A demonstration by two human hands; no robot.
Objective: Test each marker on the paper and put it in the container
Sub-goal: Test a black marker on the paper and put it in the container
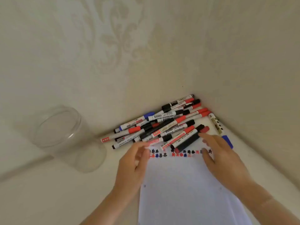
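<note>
Head view, one frame. Pile of markers (164, 124) lies on the pale table (48, 200) in the corner where two patterned walls (97, 46) meet. Caps red, black and blue. Most long axes run from lower left to upper right, toward the corner; a few cross the others at shallow angles. One thick black marker (188, 140) lies at the near edge of the pile, same lower-left to upper-right axis, its lower end reaching the paper's far edge.

Sheet of white paper (183, 184) lies flat in front of the pile, long axis running away from the person. A row of red, blue and black test marks (178, 153) crosses its far end.

Clear container (65, 135) stands well to the left of the pile, apart from it, mouth up and tilted toward the camera by the wide lens; no markers seen inside.

Left hand (134, 163): at the paper's left far corner, fingers loosely curled, blurred; cannot tell whether it grips anything. Right hand (222, 158): fingers spread and fairly straight, released, resting over the paper's right far corner, fingertips just beside the thick black marker.
</note>
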